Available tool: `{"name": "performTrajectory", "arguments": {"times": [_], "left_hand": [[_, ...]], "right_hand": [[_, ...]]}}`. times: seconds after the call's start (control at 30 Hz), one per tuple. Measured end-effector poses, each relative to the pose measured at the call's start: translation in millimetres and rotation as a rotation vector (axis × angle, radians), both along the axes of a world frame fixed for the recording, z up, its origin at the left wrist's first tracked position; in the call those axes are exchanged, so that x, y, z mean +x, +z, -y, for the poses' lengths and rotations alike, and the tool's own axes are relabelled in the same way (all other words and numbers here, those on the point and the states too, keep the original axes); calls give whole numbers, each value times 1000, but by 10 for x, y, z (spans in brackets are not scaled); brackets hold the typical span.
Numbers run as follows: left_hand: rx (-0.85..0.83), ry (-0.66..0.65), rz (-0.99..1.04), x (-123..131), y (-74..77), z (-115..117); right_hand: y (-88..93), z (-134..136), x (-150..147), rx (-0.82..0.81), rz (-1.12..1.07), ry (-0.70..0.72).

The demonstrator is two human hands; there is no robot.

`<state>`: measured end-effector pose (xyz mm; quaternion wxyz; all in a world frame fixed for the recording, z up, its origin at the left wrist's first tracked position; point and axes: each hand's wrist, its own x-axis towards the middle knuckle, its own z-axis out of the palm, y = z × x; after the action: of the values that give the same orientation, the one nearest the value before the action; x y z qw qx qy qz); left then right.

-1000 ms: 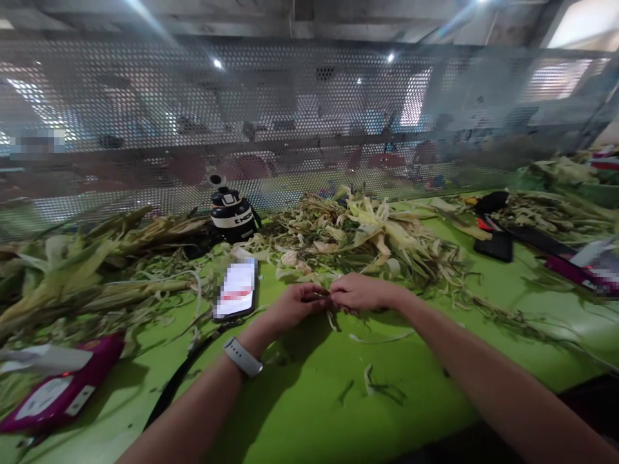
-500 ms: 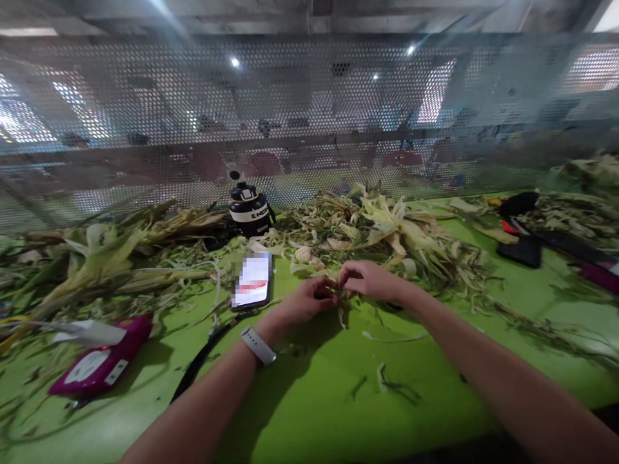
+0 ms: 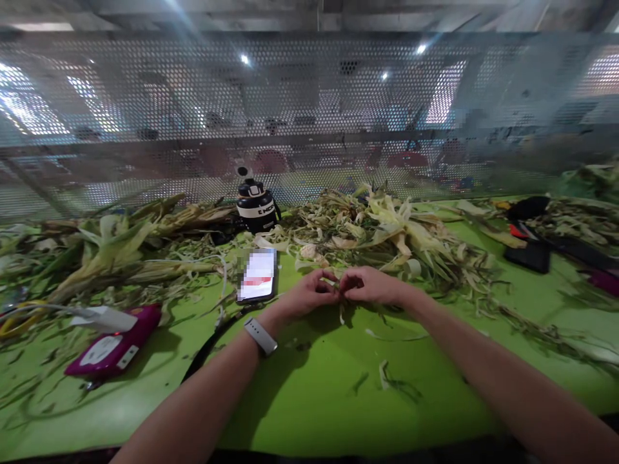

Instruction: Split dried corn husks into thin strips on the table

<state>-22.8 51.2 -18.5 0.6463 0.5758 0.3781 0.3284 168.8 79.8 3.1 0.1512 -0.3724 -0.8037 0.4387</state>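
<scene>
My left hand [image 3: 310, 294] and my right hand [image 3: 371, 285] meet above the green table [image 3: 314, 399], fingertips almost touching. Both are closed in a pinch on a thin strip of plant matter [image 3: 342, 314], perhaps corn husk; its pale end dangles below the fingers, and the rest is hidden by them. Just beyond my hands spreads a heap of shredded husk strips [image 3: 338, 222], with a larger pale corn husk [image 3: 399, 222] on its right side. A few loose scraps [image 3: 384, 375] lie on the table nearer me.
Left of my hands lies a phone [image 3: 258, 276] with its screen lit. A black bottle [image 3: 255, 209] stands behind it. At left are a magenta power strip [image 3: 116, 345] with a white plug and piled husks [image 3: 106, 245]. A perforated metal screen [image 3: 309, 96] rises behind the table.
The whole view has shifted slightly to the right. My hands stay pinched together on the strip, with only small finger movements; the right fingers are curled a little more.
</scene>
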Motion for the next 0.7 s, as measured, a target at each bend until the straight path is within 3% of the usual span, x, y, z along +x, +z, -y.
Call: {"name": "performTrajectory", "arguments": {"times": [0.17, 0.43, 0.7], "left_hand": [[-33, -40, 71, 0, 21, -6], [-81, -34, -56, -45, 106, 25], [-78, 2, -30, -27, 96, 15]], "right_hand": [[-25, -33, 26, -7, -12, 88], [9, -2, 25, -92, -10, 54], [5, -4, 7, -91, -5, 34]]}}
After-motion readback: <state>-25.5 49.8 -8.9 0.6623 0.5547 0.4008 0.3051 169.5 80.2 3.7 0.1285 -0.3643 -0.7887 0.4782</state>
